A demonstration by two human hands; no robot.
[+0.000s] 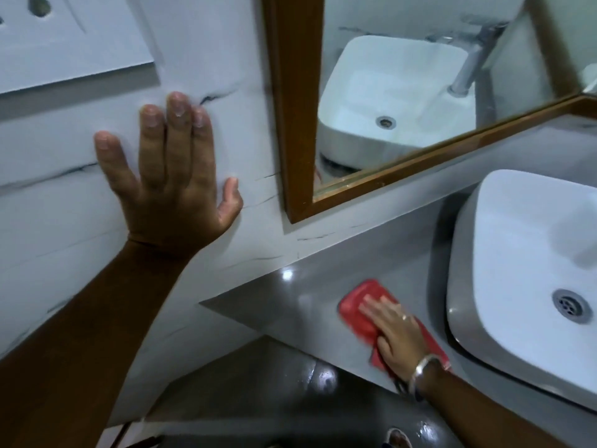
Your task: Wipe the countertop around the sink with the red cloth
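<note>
The red cloth [357, 305] lies flat on the grey countertop [290, 302], just left of the white basin sink [517, 253]. My right hand [395, 331] presses down on the cloth with its fingers spread over it; a ring and a silver bracelet show on it. Part of the cloth is hidden under the palm and wrist. My left hand [171, 176] rests flat and open against the white marbled wall tile, well up and left of the counter, holding nothing.
A wood-framed mirror [297, 108] hangs on the wall above the counter and reflects the basin and a chrome tap. The sink drain [571, 305] sits at the right. Wet dark floor [274, 399] lies below the counter's front edge.
</note>
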